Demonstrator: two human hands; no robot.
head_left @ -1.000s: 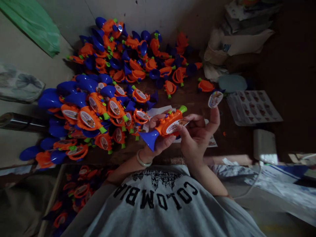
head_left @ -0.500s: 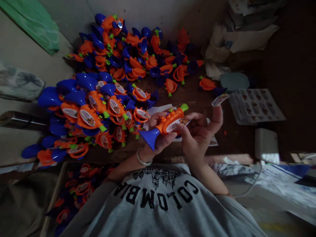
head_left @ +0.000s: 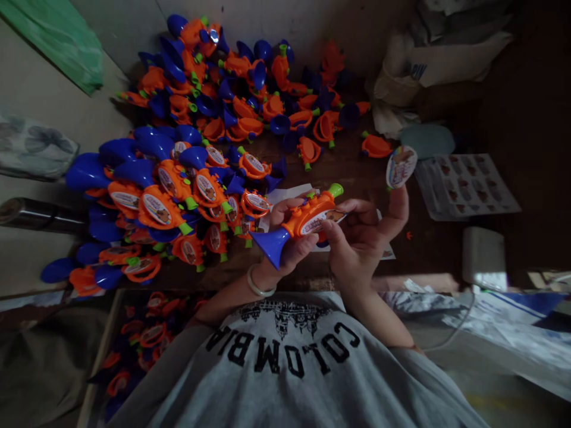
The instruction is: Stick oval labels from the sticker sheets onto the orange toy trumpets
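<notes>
An orange toy trumpet [head_left: 307,218] with a blue bell and a green mouthpiece is held in front of my chest. My left hand [head_left: 292,246] is wrapped round its bell end, thumb below and fingers behind. At the other end my right hand [head_left: 363,244] pinches an oval sticker, which lies over the trumpet's side with its right end lifted. A second oval sticker [head_left: 401,167] clings to the raised index fingertip of my right hand. White paper [head_left: 289,194] lies beneath the hands, partly hidden.
Stickered trumpets [head_left: 158,208] are piled at the left, and plain ones [head_left: 243,110] at the back. Sticker sheets [head_left: 475,185], a pale blue round piece [head_left: 427,140] and a white box [head_left: 484,257] are at the right. A dark bottle [head_left: 42,215] lies far left; more trumpets fill a box [head_left: 96,362] below.
The raised right index finger has turned, and the sticker on its tip now faces the camera more fully. The trumpet and left hand have hardly moved; the view has shifted slightly.
</notes>
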